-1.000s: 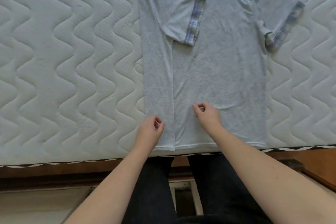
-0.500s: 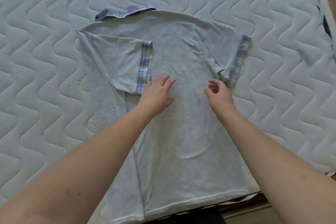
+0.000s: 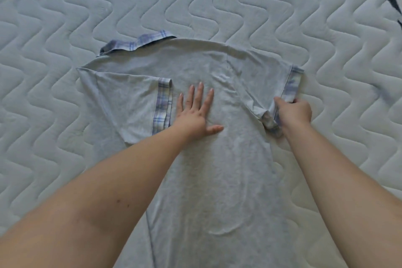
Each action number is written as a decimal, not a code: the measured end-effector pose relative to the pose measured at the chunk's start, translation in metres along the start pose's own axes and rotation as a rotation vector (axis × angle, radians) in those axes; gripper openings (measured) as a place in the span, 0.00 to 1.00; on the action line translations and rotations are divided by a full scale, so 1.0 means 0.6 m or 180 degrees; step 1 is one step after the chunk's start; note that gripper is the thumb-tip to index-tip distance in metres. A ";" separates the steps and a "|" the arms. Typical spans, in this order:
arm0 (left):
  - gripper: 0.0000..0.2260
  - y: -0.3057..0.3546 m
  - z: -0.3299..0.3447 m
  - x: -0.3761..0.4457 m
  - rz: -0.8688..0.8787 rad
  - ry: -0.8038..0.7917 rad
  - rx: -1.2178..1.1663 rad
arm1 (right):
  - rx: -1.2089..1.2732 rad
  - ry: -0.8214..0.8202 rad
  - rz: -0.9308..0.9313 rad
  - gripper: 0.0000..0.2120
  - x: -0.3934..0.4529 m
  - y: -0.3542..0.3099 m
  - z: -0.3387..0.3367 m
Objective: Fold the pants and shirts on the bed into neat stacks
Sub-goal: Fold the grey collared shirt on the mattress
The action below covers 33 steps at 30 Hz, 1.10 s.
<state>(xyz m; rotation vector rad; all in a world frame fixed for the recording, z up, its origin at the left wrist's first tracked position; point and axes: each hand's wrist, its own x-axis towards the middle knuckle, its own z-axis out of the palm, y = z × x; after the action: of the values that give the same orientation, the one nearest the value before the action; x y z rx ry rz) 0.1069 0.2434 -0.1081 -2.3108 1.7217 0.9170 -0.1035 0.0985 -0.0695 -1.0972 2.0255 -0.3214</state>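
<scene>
Shirt (image 3: 217, 159) is spread flat, back up, on the bed (image 3: 65, 28), with its plaid collar (image 3: 134, 43) at the far end. The left sleeve (image 3: 130, 102) is folded in over the shirt body, its plaid cuff lying just left of the left hand (image 3: 193, 113). That hand is pressed palm down on the middle of the shirt, fingers (image 3: 200, 93) held straight and spread, thumb pointed right; nothing is gripped by it. The right sleeve (image 3: 280, 98) is laid out at the shirt's right edge, and its plaid cuff is pinched by the right hand (image 3: 293, 113), whose fingers are curled around the bunched cloth. Both forearms are stretched over the lower shirt.
</scene>
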 end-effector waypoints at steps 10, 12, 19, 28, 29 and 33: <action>0.50 -0.008 0.006 0.006 0.0027 -0.0056 -0.0109 | -0.0296 -0.0195 -0.2179 0.12 -0.107 -0.024 0.026; 0.49 -0.005 0.002 0.003 -0.0009 -0.0088 -0.0048 | -0.0328 -0.0395 -0.2630 0.14 -0.137 -0.031 0.027; 0.25 -0.023 -0.127 -0.003 -0.0820 0.0119 -0.3488 | -0.0788 -0.0802 -0.3930 0.20 -0.241 -0.057 0.045; 0.11 -0.069 -0.238 -0.046 -0.0978 -0.0562 -0.4192 | -0.1219 -0.0666 -0.3948 0.13 -0.345 -0.076 0.105; 0.03 -0.076 -0.229 -0.054 -0.1083 -0.0328 -0.3855 | -0.1268 -0.0585 -0.3920 0.10 -0.354 -0.074 0.110; 0.06 -0.113 -0.191 -0.071 -0.1490 0.0239 -0.4156 | -0.1341 -0.0509 -0.3845 0.07 -0.369 -0.054 0.127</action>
<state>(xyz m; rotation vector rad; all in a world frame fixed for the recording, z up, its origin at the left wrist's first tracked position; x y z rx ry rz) 0.2062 0.2526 -0.0100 -3.1614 0.3858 2.2433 0.0412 0.2657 0.0147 -2.4432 1.0802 -0.3748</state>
